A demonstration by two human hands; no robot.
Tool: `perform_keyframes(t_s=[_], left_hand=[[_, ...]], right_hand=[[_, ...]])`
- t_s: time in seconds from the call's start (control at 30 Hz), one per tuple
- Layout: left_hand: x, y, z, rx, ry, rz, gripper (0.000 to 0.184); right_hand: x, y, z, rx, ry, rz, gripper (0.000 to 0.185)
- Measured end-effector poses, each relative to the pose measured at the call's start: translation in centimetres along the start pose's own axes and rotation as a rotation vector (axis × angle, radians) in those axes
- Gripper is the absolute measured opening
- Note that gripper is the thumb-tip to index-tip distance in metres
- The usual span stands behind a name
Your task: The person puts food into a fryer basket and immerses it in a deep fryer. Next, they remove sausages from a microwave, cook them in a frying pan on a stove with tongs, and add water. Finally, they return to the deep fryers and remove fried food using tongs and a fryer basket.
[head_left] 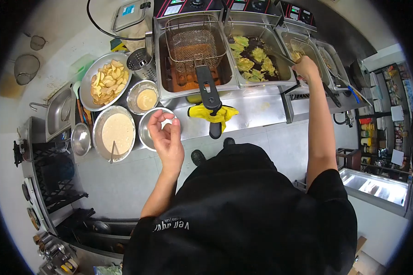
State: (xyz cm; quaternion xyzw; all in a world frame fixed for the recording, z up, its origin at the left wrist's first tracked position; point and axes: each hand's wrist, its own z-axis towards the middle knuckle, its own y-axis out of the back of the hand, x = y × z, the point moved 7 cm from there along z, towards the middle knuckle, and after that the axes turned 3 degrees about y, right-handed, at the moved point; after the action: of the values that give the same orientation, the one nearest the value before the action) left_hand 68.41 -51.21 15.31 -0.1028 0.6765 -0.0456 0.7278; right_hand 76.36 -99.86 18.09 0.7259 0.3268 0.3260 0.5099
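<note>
My right hand [306,69] is closed round the handle of a metal utensil [282,57]. Its thin end reaches over the middle fryer [287,83], and its tip is hard to make out. Several green-yellow battered pieces [258,55] float in the dark oil there. My left hand [166,140] hovers over a small metal bowl [147,133], palm up, its fingers loosely curled and apart with nothing visible in them. To its left stands a large bowl of pale batter [117,130] with a metal handle sticking out.
A wire fry basket [195,46] hangs over the left fryer, its black handle [208,89] jutting out above a yellow cloth [213,112]. A bowl of potato wedges [109,80], a bowl of yellowish sauce [147,98] and a perforated holder [140,63] crowd the left counter.
</note>
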Motion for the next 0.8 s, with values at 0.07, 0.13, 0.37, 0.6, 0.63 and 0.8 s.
perform_keyframes(t_s=[0.07, 0.13, 0.37, 0.6, 0.63, 0.8], left_hand=[[-0.1, -0.3, -0.2, 0.014, -0.008, 0.004, 0.042], [-0.2, -0.4, -0.2, 0.021, -0.018, 0.014, 0.042], [0.3, -0.5, -0.7, 0.017, -0.012, 0.001, 0.041], [0.2, -0.7, -0.8, 0.007, -0.066, 0.082, 0.040], [0.0, -0.8, -0.9, 0.005, -0.066, 0.083, 0.040], [0.0, -0.6, -1.2, -0.013, -0.006, 0.047, 0.041]], right_hand=[[-1.6, -1.4, 1.0, -0.013, -0.002, -0.009, 0.027], [-1.3, -0.4, 0.9, -0.322, 0.058, -0.193, 0.023], [2.5, -2.8, -2.2, -0.485, 0.270, -0.393, 0.013], [5.5, -4.7, -1.2, -0.596, 0.490, -0.554, 0.011], [6.2, -4.8, -1.8, -0.632, 0.498, -0.618, 0.013], [7.1, -5.7, -1.2, -0.654, 0.591, -0.694, 0.014]])
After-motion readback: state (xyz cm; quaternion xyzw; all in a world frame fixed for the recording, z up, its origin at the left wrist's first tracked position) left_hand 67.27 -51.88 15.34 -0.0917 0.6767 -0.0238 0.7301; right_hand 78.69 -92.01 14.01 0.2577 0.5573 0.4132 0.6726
